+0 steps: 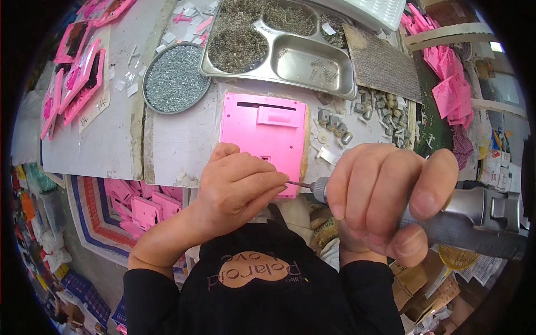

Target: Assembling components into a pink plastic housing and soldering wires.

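A pink plastic casing (273, 142) with a dark slot and a raised block lies flat on the worktable in front of me. My left hand (237, 181) rests over its lower left part, thumb and fingers pinched together; whatever they hold is hidden. In my right hand (385, 198) is a grey electric screwdriver (469, 220), gripped around its body and lying nearly level. Its thin bit (301, 184) points left over the casing's lower right corner and meets my left fingertips.
Beyond the casing stand a round dish of small screws (177, 78) and a metal compartment tray (268, 72) with springs. Small metal motors (335, 125) lie to the right. More pink casings are at the far left (84, 84) and in a striped bag (92, 223) below the table edge.
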Available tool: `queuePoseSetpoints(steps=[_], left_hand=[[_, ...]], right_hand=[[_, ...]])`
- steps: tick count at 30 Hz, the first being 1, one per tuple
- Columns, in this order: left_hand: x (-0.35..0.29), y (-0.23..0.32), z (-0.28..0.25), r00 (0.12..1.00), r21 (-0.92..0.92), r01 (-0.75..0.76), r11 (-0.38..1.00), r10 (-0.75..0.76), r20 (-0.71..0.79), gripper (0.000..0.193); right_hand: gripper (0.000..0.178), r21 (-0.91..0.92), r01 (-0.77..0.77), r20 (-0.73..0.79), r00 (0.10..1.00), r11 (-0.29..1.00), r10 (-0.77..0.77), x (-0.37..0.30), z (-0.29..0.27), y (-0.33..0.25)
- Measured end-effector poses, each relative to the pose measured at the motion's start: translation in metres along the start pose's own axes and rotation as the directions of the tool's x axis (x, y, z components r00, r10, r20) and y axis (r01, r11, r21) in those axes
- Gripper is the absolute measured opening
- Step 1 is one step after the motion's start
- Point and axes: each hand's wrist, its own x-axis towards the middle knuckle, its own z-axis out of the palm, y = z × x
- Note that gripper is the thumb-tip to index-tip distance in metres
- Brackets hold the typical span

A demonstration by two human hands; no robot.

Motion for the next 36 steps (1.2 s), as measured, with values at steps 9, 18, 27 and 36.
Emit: queuePoseSetpoints(steps=[9, 18, 27, 36], left_hand=[[0.004, 0.001, -0.003, 0.994, -0.012, 0.059, 0.998, -0.058, 0.094, 0.016], [-0.002, 0.002, -0.005, 0.990, -0.071, 0.144, 0.987, -0.144, 0.002, 0.015], [-0.004, 0.001, -0.014, 0.985, 0.053, 0.175, 0.983, -0.175, -0.005, 0.013], [-0.016, 0.011, -0.004, 0.961, -0.114, 0.275, 0.955, -0.269, 0.067, 0.014]], right_hand=[[0.026, 0.003, -0.083, -0.002, 0.997, 0.997, 0.083, -0.004, 0.001, 0.010], [0.028, -0.017, -0.045, 0.003, 0.999, 0.999, 0.045, -0.003, -0.002, 0.008], [0.028, -0.004, -0.045, -0.003, 0.999, 0.999, 0.045, -0.005, -0.005, 0.011], [0.025, 0.022, -0.030, 0.034, 0.999, 0.999, 0.029, -0.012, 0.007, 0.025]])
